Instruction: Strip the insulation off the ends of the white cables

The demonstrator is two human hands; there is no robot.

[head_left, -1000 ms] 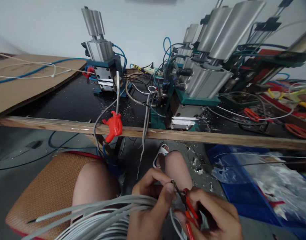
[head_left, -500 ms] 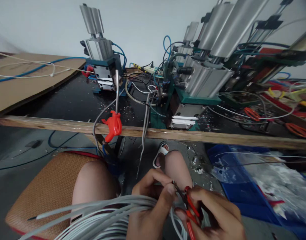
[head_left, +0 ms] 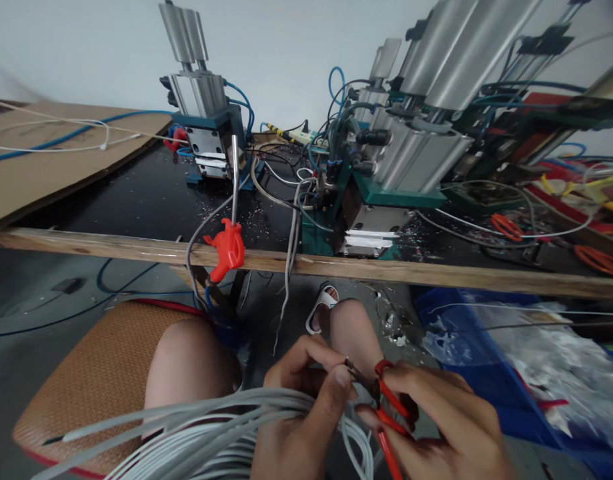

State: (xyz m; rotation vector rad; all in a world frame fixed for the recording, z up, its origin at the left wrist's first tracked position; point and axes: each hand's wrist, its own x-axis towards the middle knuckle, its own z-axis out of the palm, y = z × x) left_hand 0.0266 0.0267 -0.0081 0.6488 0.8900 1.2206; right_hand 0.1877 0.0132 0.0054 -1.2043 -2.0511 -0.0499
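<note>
Low in the middle, my left hand (head_left: 306,410) is closed, its thumb and forefinger pinching the end of a cable from a looped bundle of grey cables (head_left: 221,433). The bundle lies across my lap and under that hand. My right hand (head_left: 449,417) is closed around red-handled scissors (head_left: 393,400). The metal tips of the scissors are at my left thumb and fingertip. Fingers hide most of the pinched cable end, so I cannot tell whether the blades touch it.
Ahead runs a black worktable with a wooden edge (head_left: 386,270), carrying pneumatic machines (head_left: 196,100) and tangled hoses. A red air gun (head_left: 229,250) hangs at the edge. Cardboard (head_left: 61,160) lies left, a woven cushioned seat (head_left: 96,373) below. A blue bin (head_left: 486,393) with plastic bags stands right.
My right hand has shifted slightly to the right, and the scissors' handles have spread further apart. My left hand has stayed nearly still on the cable end.
</note>
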